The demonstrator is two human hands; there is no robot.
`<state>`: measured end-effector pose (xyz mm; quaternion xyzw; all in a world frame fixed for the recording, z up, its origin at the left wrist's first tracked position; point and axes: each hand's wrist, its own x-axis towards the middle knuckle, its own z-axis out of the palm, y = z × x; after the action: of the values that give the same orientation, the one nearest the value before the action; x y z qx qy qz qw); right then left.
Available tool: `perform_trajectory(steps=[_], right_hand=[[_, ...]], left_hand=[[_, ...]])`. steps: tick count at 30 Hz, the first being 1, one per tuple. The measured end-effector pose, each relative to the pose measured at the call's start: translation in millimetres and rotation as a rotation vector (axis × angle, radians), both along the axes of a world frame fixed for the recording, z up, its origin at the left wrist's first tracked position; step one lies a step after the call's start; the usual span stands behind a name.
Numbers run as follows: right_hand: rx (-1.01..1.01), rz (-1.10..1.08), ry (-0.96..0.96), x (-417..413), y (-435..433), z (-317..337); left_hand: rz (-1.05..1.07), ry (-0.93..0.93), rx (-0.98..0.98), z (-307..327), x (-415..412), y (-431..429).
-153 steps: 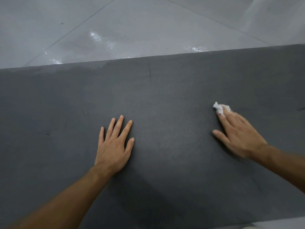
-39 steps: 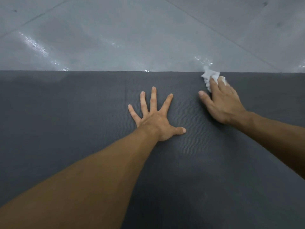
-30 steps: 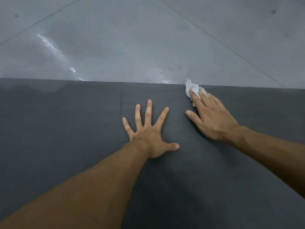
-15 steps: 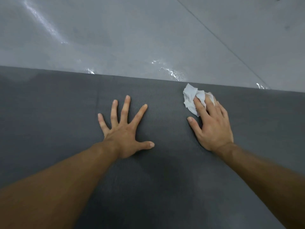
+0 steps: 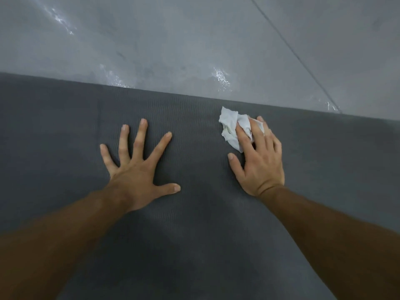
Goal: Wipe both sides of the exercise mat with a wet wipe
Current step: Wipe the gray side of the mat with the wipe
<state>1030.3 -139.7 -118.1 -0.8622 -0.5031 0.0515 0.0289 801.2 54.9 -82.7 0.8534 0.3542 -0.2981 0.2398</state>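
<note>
The right grip (image 5: 258, 161) lies flat and unclenched, its straight fingers pressing the crumpled wet wipe (image 5: 230, 128) onto the exercise mat (image 5: 194, 234). The mat's far edge is just beyond it. To its left, the left grip (image 5: 136, 169) is splayed open, pinning the mat. I'd say clean strokes want even pressure, overlapping passes and the wipe spread wider under those fingers.

Two arms (image 5: 65, 245) are seen, bare from the wrists to the bottom edge of the view. The left hand (image 5: 138, 174) and the right hand (image 5: 262, 167) are bare as well. Short nails (image 5: 177, 188) are seen on the fingers (image 5: 140, 137), and small creases at the knuckles (image 5: 136, 146).
</note>
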Motion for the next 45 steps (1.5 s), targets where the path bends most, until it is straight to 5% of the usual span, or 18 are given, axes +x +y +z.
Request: perform_trajectory(steps=[14,21,26,45], right_hand=[[0.025,0.004,0.020,0,0,-1],[0.035,0.021,0.035,6,-2,-3],[0.070,0.059,0.060,5,-6,-1],[-0.030,0.105,0.033,2,-3,-2]], left_hand=[[0.075,-0.046,0.046,-1,0,-4],[0.413,-0.133,0.083,9,10,-74],[0.403,-0.016,0.115,14,-5,-135],[0.328,0.032,0.078,14,-7,-125]])
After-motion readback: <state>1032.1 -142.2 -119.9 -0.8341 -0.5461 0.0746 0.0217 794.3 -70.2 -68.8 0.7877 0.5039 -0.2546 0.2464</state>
